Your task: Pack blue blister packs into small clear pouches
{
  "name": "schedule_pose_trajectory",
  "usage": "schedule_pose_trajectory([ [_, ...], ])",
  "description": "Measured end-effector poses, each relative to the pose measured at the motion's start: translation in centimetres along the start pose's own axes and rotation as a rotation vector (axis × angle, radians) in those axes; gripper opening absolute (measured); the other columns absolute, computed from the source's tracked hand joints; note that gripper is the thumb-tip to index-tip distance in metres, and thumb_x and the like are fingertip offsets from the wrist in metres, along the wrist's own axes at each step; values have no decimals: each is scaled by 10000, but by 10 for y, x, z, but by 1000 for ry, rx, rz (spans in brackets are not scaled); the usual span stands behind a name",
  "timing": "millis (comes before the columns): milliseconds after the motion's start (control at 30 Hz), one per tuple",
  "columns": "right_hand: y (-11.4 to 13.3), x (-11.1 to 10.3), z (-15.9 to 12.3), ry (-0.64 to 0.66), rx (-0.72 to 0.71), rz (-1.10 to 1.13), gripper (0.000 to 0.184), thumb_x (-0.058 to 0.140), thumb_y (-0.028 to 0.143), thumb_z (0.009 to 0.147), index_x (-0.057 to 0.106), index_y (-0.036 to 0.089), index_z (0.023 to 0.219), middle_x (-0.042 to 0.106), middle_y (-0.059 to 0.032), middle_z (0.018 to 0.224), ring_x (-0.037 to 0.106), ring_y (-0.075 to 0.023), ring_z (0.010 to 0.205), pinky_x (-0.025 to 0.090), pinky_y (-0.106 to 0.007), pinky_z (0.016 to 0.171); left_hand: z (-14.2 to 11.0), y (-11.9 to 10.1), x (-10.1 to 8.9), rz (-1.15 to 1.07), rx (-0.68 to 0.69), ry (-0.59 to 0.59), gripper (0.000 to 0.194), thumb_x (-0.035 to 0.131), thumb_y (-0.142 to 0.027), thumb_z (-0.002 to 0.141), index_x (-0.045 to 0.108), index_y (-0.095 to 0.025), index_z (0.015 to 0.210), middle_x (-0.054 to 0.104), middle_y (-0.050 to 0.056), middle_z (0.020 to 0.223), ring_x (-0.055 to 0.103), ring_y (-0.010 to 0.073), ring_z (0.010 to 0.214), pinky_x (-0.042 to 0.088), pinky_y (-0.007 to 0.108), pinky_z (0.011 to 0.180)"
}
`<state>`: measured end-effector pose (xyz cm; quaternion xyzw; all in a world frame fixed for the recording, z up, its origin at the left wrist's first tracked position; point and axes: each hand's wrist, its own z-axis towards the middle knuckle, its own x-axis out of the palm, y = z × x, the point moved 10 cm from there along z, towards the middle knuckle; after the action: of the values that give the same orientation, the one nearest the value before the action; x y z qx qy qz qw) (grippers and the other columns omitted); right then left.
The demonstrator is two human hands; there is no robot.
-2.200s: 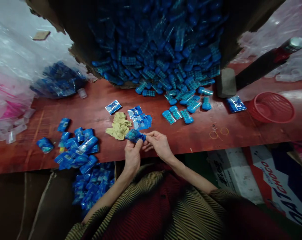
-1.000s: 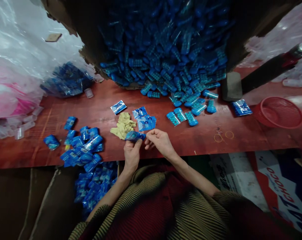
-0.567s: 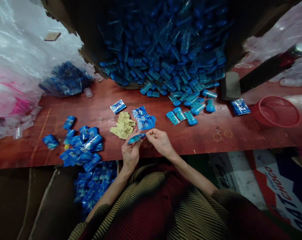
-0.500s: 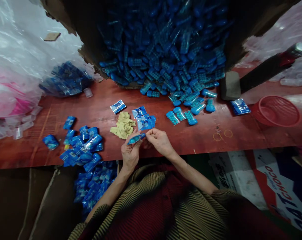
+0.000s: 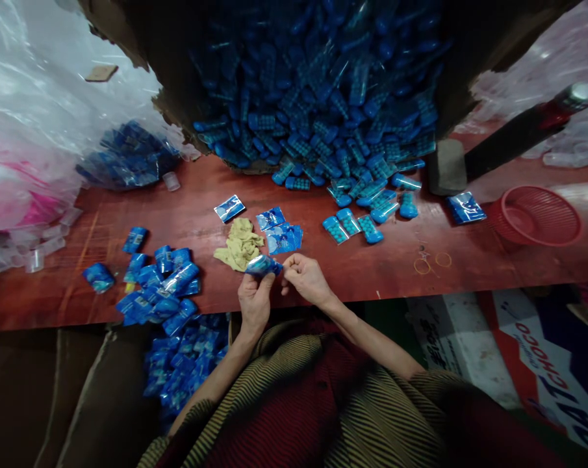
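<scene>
A small blue packet (image 5: 260, 265) with a shiny printed wrapper is held in my left hand (image 5: 255, 300), thumb and fingers closed on its lower side. My right hand (image 5: 307, 278) is closed in a pinch at the packet's narrow right end; the fingertips partly hide what they grip. Just beyond lie a crumpled yellow-green cloth (image 5: 240, 244) and several flat blue printed sleeves (image 5: 284, 238). Wrapped blue packets (image 5: 152, 279) form a pile on the left. To the right are clear-and-blue containers of small blue balls (image 5: 348, 221).
A torn carton (image 5: 169, 97) spills many blue containers onto the red tabletop (image 5: 216, 292). On the right are a hammer (image 5: 512, 140), a red basket (image 5: 535, 218) and rubber bands (image 5: 423, 265). Plastic bags (image 5: 25, 97) stand at left. More packets (image 5: 186, 357) lie below the table edge.
The packet in my left hand has turned, so its shiny printed side now shows instead of its open-looking edge. My right hand has shifted very slightly, still by its end.
</scene>
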<state>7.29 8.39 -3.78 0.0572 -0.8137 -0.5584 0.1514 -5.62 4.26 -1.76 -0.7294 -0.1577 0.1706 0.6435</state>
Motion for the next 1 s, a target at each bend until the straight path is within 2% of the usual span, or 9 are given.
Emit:
schedule_pose_trajectory([
  [133,1,4,0,11,3,65,76,527,224,704,504,169,657,584,57,502,576,-77,402,430,-160,431,1,18,5,-278,-180,0,271,711,-352,668,635,-162,845,675,-7,776,620,115,720,475,269,791],
  [233,-1,7,-1,29,45,115,168,565,325,722,522,167,684,586,51,527,571,-74,416,453,-172,443,7,13,-1,-432,-253,9,293,718,-371,666,614,-167,848,680,9,797,641,138,750,473,337,849],
  [333,-5,8,0,59,77,127,205,573,372,725,521,174,723,584,55,552,558,-70,410,452,-176,432,16,-1,-41,-507,-249,-116,266,617,-423,758,604,-161,802,687,42,784,657,172,803,454,391,908],
  [433,-8,4,4,51,66,109,194,560,366,736,514,177,742,575,58,561,553,-66,406,431,-168,423,11,0,-91,-607,-332,-342,448,351,-522,876,595,-157,788,691,91,835,648,198,926,450,400,929],
  [533,-8,4,10,50,38,84,161,543,329,742,509,181,797,574,65,571,549,-64,401,413,-163,419,-3,9,-110,-596,-426,-418,518,259,-516,896,601,-129,851,687,129,856,647,213,936,459,403,916],
  [633,-6,11,14,79,2,34,141,526,300,752,502,185,830,575,66,597,547,-60,405,399,-158,410,0,13,-95,-443,-376,-292,319,447,-421,858,585,-146,940,683,80,766,663,213,837,461,436,895],
  [767,-6,22,13,130,8,-24,112,503,285,768,501,184,818,570,59,613,534,-51,401,374,-146,385,30,-9,-87,0,91,-340,495,494,-460,828,445,-180,1233,631,140,1122,599,225,1048,422,418,942],
  [867,-8,23,11,154,20,-27,108,497,283,774,504,184,817,566,58,605,539,-51,414,387,-145,397,53,-18,-44,543,392,-88,654,499,-481,811,354,-137,1348,421,203,1389,378,279,1300,295,438,1052],
  [1000,-11,17,9,148,34,-22,92,495,268,772,504,185,811,567,57,605,546,-52,433,395,-143,407,72,8,-12,1083,474,142,693,531,-476,782,393,-97,1346,308,221,1459,218,386,1357,185,554,1054],
])
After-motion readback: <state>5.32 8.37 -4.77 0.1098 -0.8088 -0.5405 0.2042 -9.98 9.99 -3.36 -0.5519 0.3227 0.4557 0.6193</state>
